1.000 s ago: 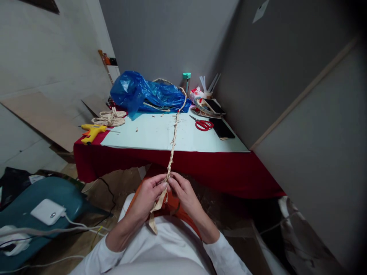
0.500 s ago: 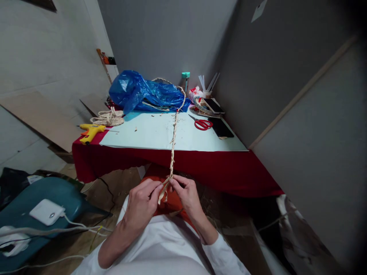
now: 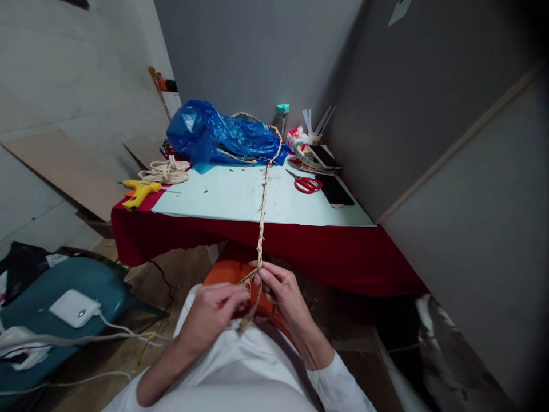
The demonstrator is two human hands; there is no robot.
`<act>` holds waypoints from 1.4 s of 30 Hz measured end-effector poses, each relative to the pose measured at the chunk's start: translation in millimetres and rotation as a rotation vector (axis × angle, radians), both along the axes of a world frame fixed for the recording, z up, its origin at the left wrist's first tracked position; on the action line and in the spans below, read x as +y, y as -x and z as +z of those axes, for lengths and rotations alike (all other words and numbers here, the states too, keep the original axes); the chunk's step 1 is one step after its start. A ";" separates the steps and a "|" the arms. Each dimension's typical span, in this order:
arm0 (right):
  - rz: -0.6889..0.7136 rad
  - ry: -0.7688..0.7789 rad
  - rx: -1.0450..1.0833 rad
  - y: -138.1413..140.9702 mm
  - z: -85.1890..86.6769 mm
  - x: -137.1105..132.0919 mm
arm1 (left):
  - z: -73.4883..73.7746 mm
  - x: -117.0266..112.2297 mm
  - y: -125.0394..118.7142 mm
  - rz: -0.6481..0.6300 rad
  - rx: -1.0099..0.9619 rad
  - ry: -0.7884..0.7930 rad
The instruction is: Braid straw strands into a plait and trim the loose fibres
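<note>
A long braided straw cord (image 3: 261, 212) runs taut from the blue plastic bag (image 3: 214, 134) on the table down to my lap. My right hand (image 3: 281, 292) pinches the braid's near end with thumb and fingers. My left hand (image 3: 212, 315) sits lower and to the left, fingers closed on a loose flat strand (image 3: 251, 312) that hangs from the braid's end. Both hands hover over my orange trousers in front of the table's red cloth edge.
On the pale table sheet (image 3: 231, 200) lie red scissors (image 3: 306, 183), a black phone (image 3: 337, 191), a yellow glue gun (image 3: 137, 191) and a coil of braided cord (image 3: 165, 171). A teal chair (image 3: 72, 286) with a white charger (image 3: 75, 308) stands at the left.
My left hand has dropped down and left, drawing a loose strand away from the braid. My right hand stays pinched on the braid's end. The view has shifted slightly.
</note>
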State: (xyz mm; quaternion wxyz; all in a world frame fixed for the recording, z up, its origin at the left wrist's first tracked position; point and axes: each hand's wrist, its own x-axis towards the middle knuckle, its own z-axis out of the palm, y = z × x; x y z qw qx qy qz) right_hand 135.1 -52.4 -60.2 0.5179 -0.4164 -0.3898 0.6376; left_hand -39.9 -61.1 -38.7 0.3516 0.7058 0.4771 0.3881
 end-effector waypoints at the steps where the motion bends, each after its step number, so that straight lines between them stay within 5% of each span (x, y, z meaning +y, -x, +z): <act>1: 0.008 -0.003 -0.010 -0.2 1.5 0.2 | 7.1 3.4 5.9 0.040 -0.025 0.025; 4: 0.035 -0.029 -0.054 1.0 4.2 1.2 | 19.6 22.7 9.9 0.090 -0.097 0.087; 9: 0.064 -0.122 -0.242 0.0 3.0 0.9 | 10.4 51.3 -16.7 -0.205 -0.165 0.341; 12: 0.057 -0.218 -0.447 -4.7 4.3 0.0 | 4.5 50.9 -23.7 -0.251 -0.194 0.418; 20: -0.108 -0.409 -1.085 1.2 10.0 -7.1 | -8.7 39.5 -25.6 -0.035 -0.146 0.348; 25: -0.142 -0.479 -1.284 6.3 12.3 -12.4 | -23.9 29.1 -34.5 0.105 -0.203 0.368; 30: -0.190 -0.542 -1.336 19.4 4.1 -20.1 | -25.6 20.6 -34.1 0.103 -0.370 0.445; 36: -0.145 -0.664 -1.262 14.4 19.9 -34.1 | -2.1 21.5 -28.5 0.111 -0.546 0.485; 39: -0.237 -0.586 -1.072 1.5 34.1 -30.5 | 4.9 22.6 -26.9 0.099 -0.572 0.520; 42: -0.156 -0.467 -0.803 -0.6 34.8 -18.3 | 5.9 22.5 -26.4 0.081 -0.576 0.537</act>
